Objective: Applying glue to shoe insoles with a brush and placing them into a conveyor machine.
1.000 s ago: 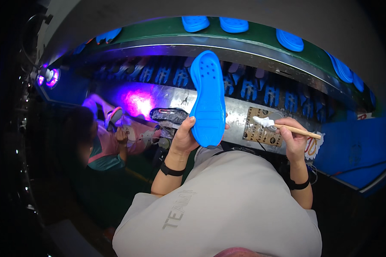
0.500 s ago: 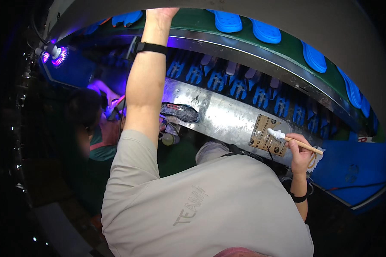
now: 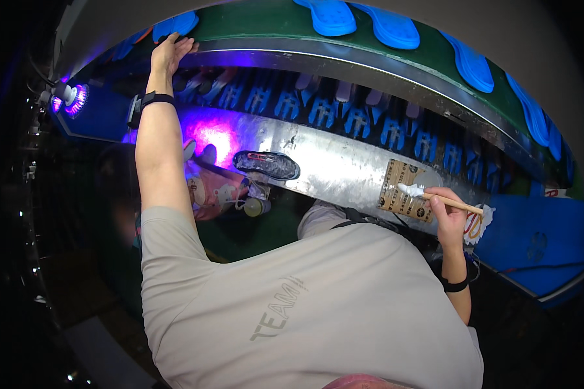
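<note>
Brush (image 3: 457, 204), wooden, in right hand (image 3: 449, 219); rounded blue sole (image 3: 177, 24) near left hand (image 3: 170, 56).

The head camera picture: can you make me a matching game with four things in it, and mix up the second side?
Things:
1. Brush
2. Left hand
3. Lamps
4. Cardboard sheet

Clues:
A. Glowing purple and pink
B. Brown, lying on the metal bench
C. Held in the right hand
D. Open, near a blue sole

Pairs: 1-C, 2-D, 3-A, 4-B
</note>
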A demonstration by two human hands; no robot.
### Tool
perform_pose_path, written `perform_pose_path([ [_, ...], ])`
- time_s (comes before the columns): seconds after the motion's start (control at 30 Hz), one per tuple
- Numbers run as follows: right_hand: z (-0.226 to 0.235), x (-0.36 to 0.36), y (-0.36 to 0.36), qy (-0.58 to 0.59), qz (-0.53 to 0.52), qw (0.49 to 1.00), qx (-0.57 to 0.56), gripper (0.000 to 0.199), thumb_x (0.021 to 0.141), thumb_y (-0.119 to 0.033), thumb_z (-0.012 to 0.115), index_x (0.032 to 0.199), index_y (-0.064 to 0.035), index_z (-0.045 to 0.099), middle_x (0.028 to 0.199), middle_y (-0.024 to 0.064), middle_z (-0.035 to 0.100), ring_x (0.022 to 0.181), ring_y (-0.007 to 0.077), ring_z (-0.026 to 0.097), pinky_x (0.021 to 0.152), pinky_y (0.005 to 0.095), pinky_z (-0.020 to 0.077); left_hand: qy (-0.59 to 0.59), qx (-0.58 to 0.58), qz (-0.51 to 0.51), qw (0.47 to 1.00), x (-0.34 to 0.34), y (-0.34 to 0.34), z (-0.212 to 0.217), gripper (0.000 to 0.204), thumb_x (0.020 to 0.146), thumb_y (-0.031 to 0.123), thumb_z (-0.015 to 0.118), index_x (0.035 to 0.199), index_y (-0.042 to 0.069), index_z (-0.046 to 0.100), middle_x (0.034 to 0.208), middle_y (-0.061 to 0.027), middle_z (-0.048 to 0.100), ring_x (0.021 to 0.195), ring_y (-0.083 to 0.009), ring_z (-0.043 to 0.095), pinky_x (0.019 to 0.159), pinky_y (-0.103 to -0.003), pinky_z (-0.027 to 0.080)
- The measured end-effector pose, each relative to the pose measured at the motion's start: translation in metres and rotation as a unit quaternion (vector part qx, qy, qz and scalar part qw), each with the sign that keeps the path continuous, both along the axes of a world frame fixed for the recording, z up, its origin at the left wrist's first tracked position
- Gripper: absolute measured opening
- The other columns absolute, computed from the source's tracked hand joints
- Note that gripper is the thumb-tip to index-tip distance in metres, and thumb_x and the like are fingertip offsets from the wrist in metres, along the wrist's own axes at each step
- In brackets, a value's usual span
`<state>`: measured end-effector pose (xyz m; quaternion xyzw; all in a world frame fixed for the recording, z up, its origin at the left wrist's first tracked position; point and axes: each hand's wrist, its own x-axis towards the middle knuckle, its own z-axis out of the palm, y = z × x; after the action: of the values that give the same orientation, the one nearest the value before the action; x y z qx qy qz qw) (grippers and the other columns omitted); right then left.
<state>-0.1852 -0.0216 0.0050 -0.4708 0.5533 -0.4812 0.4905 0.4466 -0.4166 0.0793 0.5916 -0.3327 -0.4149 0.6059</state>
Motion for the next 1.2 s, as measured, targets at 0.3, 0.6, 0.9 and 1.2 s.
perform_pose_path([
  [0.3,-0.035,-0.026,-0.01,0.115,0.009,0.993,0.009,0.018,0.095,-0.011,0.065,0.107,0.0002,0.07,0.097,0.0047,0.07,0.085,0.0115,0.063,0.079,0.0261,0.0492,-0.704,-0.135,0.299,0.63,-0.088,0.14,0.034,0.017,0.086,0.02,0.072,0.078,0.004,0.074,0.066,-0.0113,0.071,0.062,-0.0253,0.071,0.06,-0.034,0.056],
  [0.6,-0.109,-0.092,-0.011,0.328,-0.036,0.943,0.046,0.021,0.09,-0.02,0.065,0.095,-0.0014,0.072,0.08,0.0142,0.071,0.073,0.0261,0.07,0.068,0.0352,0.0524,-0.476,-0.308,0.344,0.749,-0.184,0.26,0.044,0.024,0.085,0.012,0.081,0.073,0.001,0.065,0.065,-0.0015,0.065,0.056,-0.0087,0.058,0.052,-0.026,0.048],
  [0.9,-0.152,-0.111,-0.008,0.361,-0.045,0.929,0.058,0.022,0.087,-0.024,0.065,0.095,-0.0061,0.074,0.083,0.0187,0.071,0.078,0.0354,0.07,0.07,0.042,0.0529,0.075,-0.138,-0.193,0.969,-0.305,0.318,-0.015,0.041,0.097,0.01,0.064,0.134,0.0,0.051,0.101,-0.0112,0.069,0.09,-0.0162,0.067,0.081,-0.029,0.055],
  [1.2,-0.104,-0.096,-0.002,0.278,-0.121,0.953,-0.007,0.022,0.088,-0.024,0.066,0.097,-0.0059,0.073,0.08,0.0149,0.071,0.069,0.028,0.067,0.065,0.038,0.0512,0.494,0.068,-0.467,0.73,-0.328,0.393,-0.04,0.083,0.088,0.045,0.065,0.148,-0.005,0.037,0.131,-0.0382,0.053,0.114,-0.0523,0.06,0.094,-0.057,0.053],
])
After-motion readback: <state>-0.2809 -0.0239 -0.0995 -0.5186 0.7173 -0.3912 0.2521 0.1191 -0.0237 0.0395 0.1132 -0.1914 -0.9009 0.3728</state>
